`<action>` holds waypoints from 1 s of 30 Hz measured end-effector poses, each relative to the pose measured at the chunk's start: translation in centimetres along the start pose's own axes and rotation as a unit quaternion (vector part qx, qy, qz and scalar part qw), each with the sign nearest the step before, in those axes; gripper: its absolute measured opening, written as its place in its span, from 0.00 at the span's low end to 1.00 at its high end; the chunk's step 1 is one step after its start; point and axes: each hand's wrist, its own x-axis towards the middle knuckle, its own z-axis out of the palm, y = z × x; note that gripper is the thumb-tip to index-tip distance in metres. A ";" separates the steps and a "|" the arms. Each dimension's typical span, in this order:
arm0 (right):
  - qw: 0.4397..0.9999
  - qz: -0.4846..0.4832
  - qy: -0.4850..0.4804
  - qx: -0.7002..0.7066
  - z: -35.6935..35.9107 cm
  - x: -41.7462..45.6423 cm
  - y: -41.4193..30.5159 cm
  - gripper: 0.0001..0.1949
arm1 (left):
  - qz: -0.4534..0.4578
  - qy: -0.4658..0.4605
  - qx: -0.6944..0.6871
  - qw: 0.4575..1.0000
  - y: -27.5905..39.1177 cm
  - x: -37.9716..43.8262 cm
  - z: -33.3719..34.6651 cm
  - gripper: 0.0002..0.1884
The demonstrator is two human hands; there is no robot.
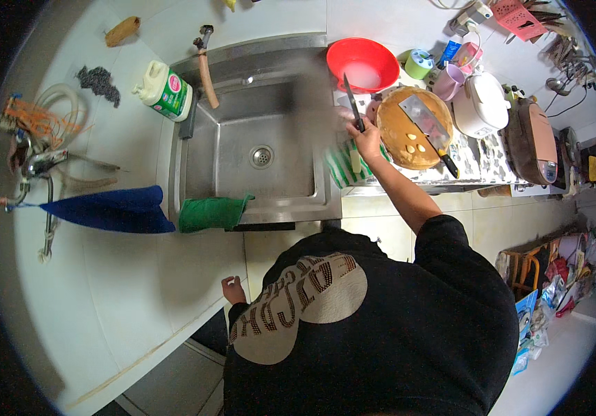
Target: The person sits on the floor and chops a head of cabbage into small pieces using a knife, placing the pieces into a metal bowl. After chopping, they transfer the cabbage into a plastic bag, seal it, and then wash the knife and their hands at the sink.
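Note:
My right hand (366, 139) grips a knife (352, 101) by its black handle, the blade pointing away from me. It is above the counter between the sink and a round wooden cutting board (397, 117). On that board lies a cleaver (423, 120) with a yellow and black handle, beside several pale peeled cloves (411, 148) that look like garlic. Under my right wrist is a green-and-white striped bag or cloth (340, 165). Low at my left side hangs my left hand (233, 289), fingers loosely curled and slightly apart, with nothing visible in it.
A steel sink (246, 179) lies before me, its right side blurred. Behind the knife stands a red basin (363, 62). A detergent jug (165, 91) and a green cloth (212, 213) are left. Right of the board are a purple cup (448, 82) and a rice cooker (535, 140).

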 end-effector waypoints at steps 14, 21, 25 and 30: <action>0.924 0.116 -0.181 0.316 15.1 3.4 -9.9 0.05 | 0.101 0.120 -0.112 0.981 22.8 8.3 -1.0 0.10; 0.919 0.266 -0.174 0.235 24.2 -1.6 -6.1 0.11 | 0.131 0.045 -0.155 0.978 28.3 12.1 0.6 0.12; 0.939 0.312 -0.103 0.104 28.0 -1.6 -4.2 0.08 | 0.126 -0.016 -0.146 0.981 29.7 12.5 1.5 0.14; 0.938 0.276 -0.033 0.208 29.7 -1.7 2.6 0.14 | 0.139 -0.075 -0.143 0.977 30.0 14.4 2.4 0.13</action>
